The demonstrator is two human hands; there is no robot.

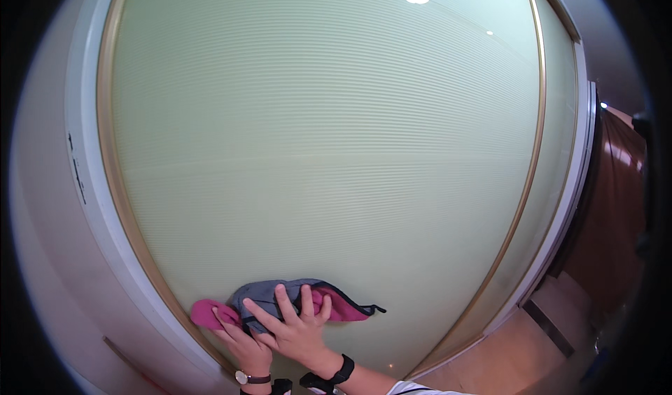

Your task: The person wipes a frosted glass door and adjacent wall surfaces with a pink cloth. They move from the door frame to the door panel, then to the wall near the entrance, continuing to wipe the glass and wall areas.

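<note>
A grey and pink cloth [261, 296] with dark edging and a small hanging loop lies against a pale green, finely ribbed sliding door panel [325, 143], low on it. My right hand [296, 329], its fingers spread, holds the cloth flat against the panel. Beside it on the left, my left hand [245, 346] has its fingers on the pink left end of the cloth. Part of the cloth is hidden under both hands. I wear a watch [241, 377] on the left wrist and a black band [344, 368] on the right.
Gold-coloured frame strips [107, 80] edge the panel, with a white door frame [86, 148] and a pale wall [44, 185] at left. A second green panel [559, 80] stands at right. Beyond it hangs a brown curtain [611, 211] above a light floor [488, 363].
</note>
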